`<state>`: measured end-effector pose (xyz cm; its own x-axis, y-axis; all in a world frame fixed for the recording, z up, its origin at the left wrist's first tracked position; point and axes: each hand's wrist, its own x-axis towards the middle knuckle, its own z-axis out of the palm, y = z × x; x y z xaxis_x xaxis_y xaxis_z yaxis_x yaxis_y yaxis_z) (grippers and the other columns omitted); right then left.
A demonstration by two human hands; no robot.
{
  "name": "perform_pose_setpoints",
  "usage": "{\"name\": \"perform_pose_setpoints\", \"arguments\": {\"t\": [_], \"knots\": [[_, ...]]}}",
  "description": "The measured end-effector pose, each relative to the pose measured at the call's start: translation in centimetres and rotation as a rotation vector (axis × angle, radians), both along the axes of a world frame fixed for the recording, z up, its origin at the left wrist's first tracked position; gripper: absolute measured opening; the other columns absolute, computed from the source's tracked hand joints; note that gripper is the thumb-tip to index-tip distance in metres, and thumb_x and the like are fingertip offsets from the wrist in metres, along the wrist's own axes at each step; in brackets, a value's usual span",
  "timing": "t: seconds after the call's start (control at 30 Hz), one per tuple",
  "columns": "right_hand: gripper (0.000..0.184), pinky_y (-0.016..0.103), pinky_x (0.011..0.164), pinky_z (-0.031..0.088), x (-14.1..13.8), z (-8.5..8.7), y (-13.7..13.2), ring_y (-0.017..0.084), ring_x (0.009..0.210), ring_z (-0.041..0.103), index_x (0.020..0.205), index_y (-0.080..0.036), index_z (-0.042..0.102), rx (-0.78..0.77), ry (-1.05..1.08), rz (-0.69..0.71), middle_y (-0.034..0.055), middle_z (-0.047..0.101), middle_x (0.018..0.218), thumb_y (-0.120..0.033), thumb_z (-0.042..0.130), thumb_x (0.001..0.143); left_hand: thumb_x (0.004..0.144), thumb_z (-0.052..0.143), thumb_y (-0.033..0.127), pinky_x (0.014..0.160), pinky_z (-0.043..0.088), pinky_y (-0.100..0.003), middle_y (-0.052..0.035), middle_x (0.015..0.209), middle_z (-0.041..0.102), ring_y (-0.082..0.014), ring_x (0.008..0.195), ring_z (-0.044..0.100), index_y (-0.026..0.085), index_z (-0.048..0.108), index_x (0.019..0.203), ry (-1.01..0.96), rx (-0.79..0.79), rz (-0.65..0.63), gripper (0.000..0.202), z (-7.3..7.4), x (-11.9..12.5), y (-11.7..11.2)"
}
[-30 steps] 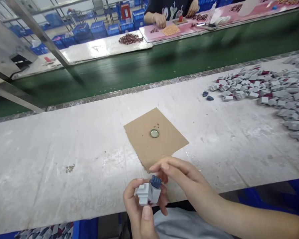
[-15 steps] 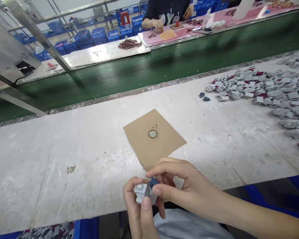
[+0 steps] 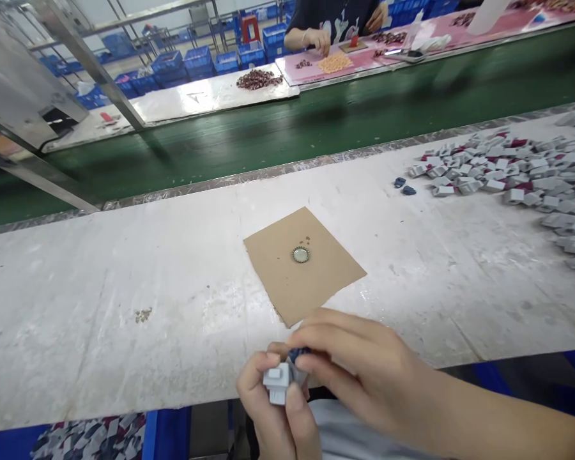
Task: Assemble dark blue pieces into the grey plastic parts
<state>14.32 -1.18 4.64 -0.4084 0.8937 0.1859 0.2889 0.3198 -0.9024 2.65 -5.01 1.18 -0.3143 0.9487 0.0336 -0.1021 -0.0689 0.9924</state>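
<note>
My left hand (image 3: 273, 409) grips a small light-grey plastic block (image 3: 276, 379) at the near edge of the white table (image 3: 124, 300). My right hand (image 3: 359, 364) is curled over the block, its fingertips pinched on a small dark-blue piece (image 3: 296, 353) that sits on top of the block. Both hands are closed and touch each other. Just beyond them lies a brown cardboard square (image 3: 316, 281) with a metal bottle cap (image 3: 300, 255) and a few tiny brown bits on it.
A heap of grey and dark-red plastic blocks (image 3: 522, 179) covers the table's right end, with two loose blue pieces (image 3: 404, 186) beside it. A green conveyor belt (image 3: 287, 128) runs behind. Another person's hands (image 3: 322, 39) work at a pink mat across it. Blue crates stand beyond.
My right hand has closed down over the blue piece and now covers most of the block. Both hands have shifted slightly lower and to the right.
</note>
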Motion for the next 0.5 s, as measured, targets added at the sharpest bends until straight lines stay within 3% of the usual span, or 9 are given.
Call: {"name": "perform_pose_setpoints", "arguments": {"t": [0.13,0.2,0.33,0.4,0.5], "knots": [[0.02,0.024,0.06,0.051,0.5,0.8,1.8,0.01,0.058,0.064,0.096,-0.018,0.059,-0.477,0.181,0.108,0.0021,0.062,0.081,-0.028,0.042,0.092,0.083,0.054,0.036,0.047,0.042,-0.017,0.0012,0.078,0.063,-0.0105,0.054,0.051,0.031,0.05,0.111,-0.231,-0.193,-0.224,0.029,0.4,-1.4,0.6],[0.019,0.024,0.06,0.051,0.6,1.0,2.5,0.01,0.057,0.064,0.096,-0.018,0.059,-0.58,0.256,0.106,0.0006,0.062,0.077,-0.028,0.043,0.091,0.081,0.054,0.037,0.045,0.044,-0.018,-0.002,0.08,0.066,-0.0133,0.058,0.055,0.031,0.047,0.119,-0.358,-0.216,-0.357,0.038,0.6,-2.0,1.1],[0.017,0.023,0.06,0.051,0.6,1.0,3.0,0.01,0.057,0.063,0.094,-0.015,0.061,-0.587,0.271,0.096,0.0013,0.063,0.076,-0.024,0.047,0.089,0.083,0.052,0.035,0.046,0.047,-0.019,-0.0059,0.087,0.067,-0.0163,0.065,0.059,0.028,0.053,0.118,-0.423,-0.22,-0.506,0.035,0.7,-2.8,1.7],[0.017,0.023,0.062,0.051,0.7,1.1,3.0,0.009,0.058,0.063,0.094,-0.015,0.061,-0.562,0.234,0.102,0.0026,0.063,0.082,-0.023,0.047,0.089,0.085,0.052,0.034,0.046,0.046,-0.017,-0.0049,0.086,0.067,-0.0141,0.063,0.058,0.029,0.056,0.113,-0.35,-0.238,-0.482,0.029,0.8,-2.9,1.8],[0.015,0.022,0.065,0.05,1.0,1.4,2.8,0.01,0.066,0.064,0.096,-0.018,0.06,-0.452,0.11,0.135,0.0017,0.064,0.085,-0.023,0.048,0.089,0.084,0.058,0.035,0.044,0.037,-0.011,0.0011,0.065,0.06,-0.0065,0.051,0.049,0.025,0.062,0.098,-0.227,-0.32,-0.424,0.018,0.9,-2.8,1.7]]}}
